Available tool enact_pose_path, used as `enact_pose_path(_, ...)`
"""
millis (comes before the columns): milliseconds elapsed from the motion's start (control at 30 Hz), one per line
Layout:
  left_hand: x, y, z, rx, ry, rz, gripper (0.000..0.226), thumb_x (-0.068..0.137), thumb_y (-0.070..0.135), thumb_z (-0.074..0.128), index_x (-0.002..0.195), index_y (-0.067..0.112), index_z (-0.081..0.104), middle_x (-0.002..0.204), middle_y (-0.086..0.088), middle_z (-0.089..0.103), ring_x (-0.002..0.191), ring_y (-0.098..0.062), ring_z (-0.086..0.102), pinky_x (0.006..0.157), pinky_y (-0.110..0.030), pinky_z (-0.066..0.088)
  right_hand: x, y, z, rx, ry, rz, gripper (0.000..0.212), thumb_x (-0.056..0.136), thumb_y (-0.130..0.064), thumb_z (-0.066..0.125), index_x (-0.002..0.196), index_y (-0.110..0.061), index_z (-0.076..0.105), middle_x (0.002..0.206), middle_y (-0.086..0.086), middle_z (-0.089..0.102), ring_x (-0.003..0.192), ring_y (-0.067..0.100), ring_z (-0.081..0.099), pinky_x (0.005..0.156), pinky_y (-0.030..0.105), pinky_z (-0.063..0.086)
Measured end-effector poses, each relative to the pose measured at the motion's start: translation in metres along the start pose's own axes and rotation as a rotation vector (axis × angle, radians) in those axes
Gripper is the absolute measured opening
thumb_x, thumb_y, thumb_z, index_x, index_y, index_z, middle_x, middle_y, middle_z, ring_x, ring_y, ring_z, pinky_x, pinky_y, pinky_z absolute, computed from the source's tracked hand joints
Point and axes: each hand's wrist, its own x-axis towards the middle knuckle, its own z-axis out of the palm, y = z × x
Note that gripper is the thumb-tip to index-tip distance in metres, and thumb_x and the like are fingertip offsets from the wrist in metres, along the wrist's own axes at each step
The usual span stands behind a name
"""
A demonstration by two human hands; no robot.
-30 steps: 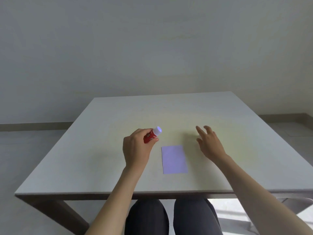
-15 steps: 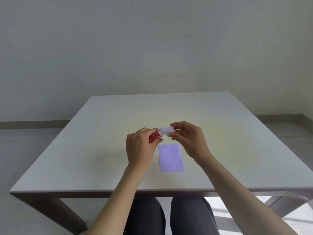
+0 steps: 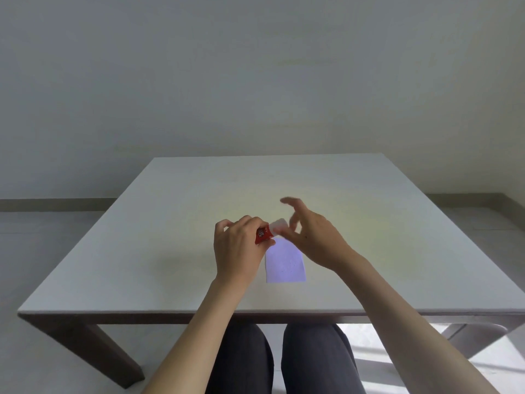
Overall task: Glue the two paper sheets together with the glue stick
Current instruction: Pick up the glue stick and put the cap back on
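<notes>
Over the pale table (image 3: 170, 223), left hand (image 3: 241, 251) grips a red, white-capped glue stick (image 3: 263, 234).

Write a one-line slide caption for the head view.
Left hand grips a red glue stick while the right hand works at its white cap, above pale paper on the table.

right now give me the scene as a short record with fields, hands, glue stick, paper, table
left hand: left hand wrapped around the red glue stick, held above the table
right hand: right hand at the stick's white cap, thumb and a finger on it, other fingers spread and blurred
cap: on the stick's end; whether it is loosened cannot be told
paper: pale lilac rectangular paper flat on the table, just beneath the hands; only one sheet can be made out
table: light grey tabletop on dark legs
glue on paper: none visible
</notes>
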Motion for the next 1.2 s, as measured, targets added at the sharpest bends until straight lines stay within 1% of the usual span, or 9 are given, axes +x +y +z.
enact_pose_path(100,0.003,-0.001,0.002,0.007,-0.015,0.007,0.026,0.061,0.034,0.084,0.073,0.019,0.066,0.069,0.005,0.069,0.059,-0.021,0.059,0.076,-0.026,0.031,-0.005,-0.002,0.009,-0.108,-0.031,-0.078,0.019,0.096,-0.038,0.044,0.090,-0.020,0.046,0.068,-0.001,0.054,0.054,0.023,0.043,0.049,0.031,0.029)
enact_pose_path(200,-0.003,0.000,0.006,0.014,-0.031,0.029,0.029,0.059,0.032,0.086,0.069,0.019,0.063,0.066,0.006,0.067,0.056,-0.019,0.058,0.075,-0.027,0.033,-0.005,-0.004,0.010,-0.425,0.080,-0.018,0.050,0.093,-0.054,0.039,0.061,-0.017,0.033,0.049,-0.003,0.030,0.053,0.028,0.035,0.045,0.028,0.019)
enact_pose_path(267,-0.004,-0.003,0.008,0.005,0.002,0.021,0.028,0.062,0.035,0.084,0.067,0.018,0.062,0.065,0.007,0.067,0.055,-0.018,0.058,0.075,-0.027,0.034,-0.005,-0.002,0.008,-0.292,0.078,-0.078,0.039,0.089,-0.057,0.045,0.085,-0.019,0.054,0.056,-0.009,0.039,0.054,0.023,0.040,0.047,0.026,0.024)
enact_pose_path(333,0.000,-0.005,0.008,0.010,0.020,0.000,0.027,0.066,0.038,0.082,0.068,0.018,0.063,0.066,0.006,0.067,0.055,-0.018,0.057,0.075,-0.027,0.034,-0.005,-0.004,0.009,-0.131,0.016,-0.126,0.032,0.092,-0.044,0.049,0.116,-0.023,0.046,0.073,-0.011,0.047,0.056,0.018,0.043,0.053,0.027,0.030)
enact_pose_path(400,0.005,-0.003,0.010,0.007,-0.016,0.000,0.025,0.065,0.036,0.081,0.071,0.019,0.065,0.068,0.005,0.069,0.057,-0.019,0.054,0.074,-0.026,0.032,-0.007,-0.003,0.015,-0.166,0.058,-0.069,0.024,0.095,-0.040,0.044,0.099,-0.017,0.044,0.066,-0.005,0.050,0.051,0.021,0.040,0.053,0.029,0.030)
enact_pose_path(533,0.017,-0.006,0.015,-0.184,-0.066,-0.152,0.024,0.064,0.036,0.080,0.071,0.019,0.065,0.069,0.005,0.071,0.062,-0.018,0.059,0.060,-0.024,0.036,-0.015,0.007,0.016,-0.218,0.231,0.136,0.054,0.092,-0.057,0.026,0.065,-0.013,0.041,0.051,0.004,0.045,0.053,0.029,0.042,0.048,0.031,0.026)
enact_pose_path(667,0.049,-0.035,0.024,-0.398,-0.015,-0.403,0.020,0.067,0.029,0.076,0.063,0.017,0.061,0.058,0.001,0.071,0.057,-0.015,0.059,0.050,-0.010,0.034,-0.037,0.018,0.012,0.058,0.215,0.091,0.053,0.094,-0.048,0.024,0.084,-0.011,0.060,0.043,-0.006,0.047,0.045,0.014,0.041,0.049,0.031,0.030)
enact_pose_path(867,0.060,-0.056,0.056,-0.408,-0.062,-0.460,0.021,0.069,0.025,0.077,0.065,0.014,0.059,0.062,0.000,0.068,0.059,-0.018,0.055,0.049,-0.017,0.032,-0.059,0.030,0.014,0.093,0.073,0.071,0.036,0.098,-0.039,0.025,0.124,-0.026,0.046,0.056,0.011,0.052,0.055,0.024,0.049,0.058,0.039,0.043)
enact_pose_path(1200,0.047,-0.061,0.071,-0.408,-0.053,-0.462,0.020,0.070,0.022,0.077,0.068,0.016,0.058,0.056,0.009,0.061,0.061,-0.021,0.057,0.049,-0.018,0.033,-0.065,0.036,0.012,-0.037,-0.040,0.007,0.037,0.100,-0.037,0.027,0.133,-0.028,0.039,0.069,0.010,0.065,0.070,0.030,0.058,0.063,0.035,0.042)
